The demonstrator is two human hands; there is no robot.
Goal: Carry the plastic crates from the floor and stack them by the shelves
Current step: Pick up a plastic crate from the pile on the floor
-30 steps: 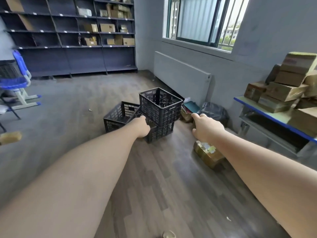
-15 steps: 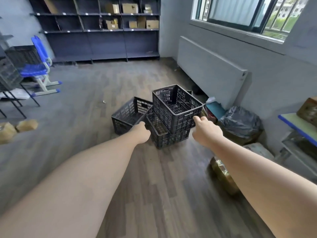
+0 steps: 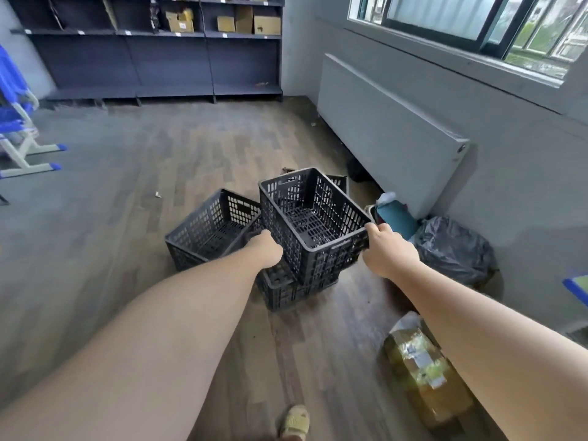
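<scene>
Since half a second ago both arms have reached farther forward and the hands have arrived at the top crate (image 3: 313,218), which earlier lay just beyond the fingertips. The right hand (image 3: 386,251) now has its fingers curled over the near right corner of that crate's rim, holding it; the left hand (image 3: 265,249) is against the crate's left wall, but its fingers are hidden, so whether it grips cannot be told. Three black plastic crates can be counted plainly: the top one, sitting tilted on a lower crate (image 3: 286,288), and a third crate (image 3: 211,227) on the floor just beside them to the left; a rim edge behind the top one may belong to a fourth, though that is unclear. All are well apart from the dark shelves (image 3: 165,55) along the far wall, which hold several cardboard boxes (image 3: 267,24). The floor (image 3: 197,148) is grey-brown wood-pattern planking. A pale radiator panel (image 3: 388,135) runs under the window (image 3: 477,20) on the right wall, with a black bag (image 3: 451,246) near its end, a taped parcel (image 3: 423,370) on the floor, and a blue chair (image 3: 16,122) at the left.
</scene>
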